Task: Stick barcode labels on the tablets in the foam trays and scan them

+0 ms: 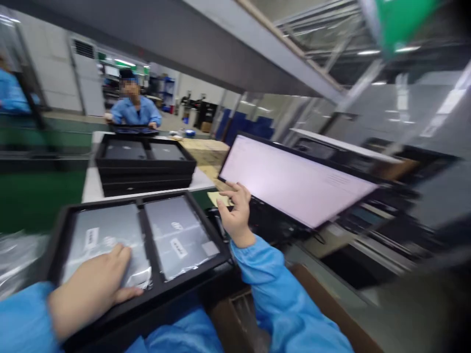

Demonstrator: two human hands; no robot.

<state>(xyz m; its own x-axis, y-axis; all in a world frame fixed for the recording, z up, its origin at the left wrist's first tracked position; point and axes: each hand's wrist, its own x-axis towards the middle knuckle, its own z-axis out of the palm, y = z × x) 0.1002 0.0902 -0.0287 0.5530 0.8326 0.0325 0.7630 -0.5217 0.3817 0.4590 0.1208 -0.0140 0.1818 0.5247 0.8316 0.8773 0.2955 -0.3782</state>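
Bright indoor light, smeared toward my right
Ceiling lights (369,52) glow overhead, the monitor (294,181) washes out pale, and glare streaks the plastic film (191,230) before me; the right edge blurs into dark corners.

Stacked black trays (147,174) and a co-worker's blue smock (126,113) show a factory workshop.

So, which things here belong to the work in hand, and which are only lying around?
Work in hand, it seems:
left wrapped panel, left hand on it
right wrapped panel
black tray around both
stacked trays

Probably lying around:
clear plastic
yellow paper
monitor, perhaps
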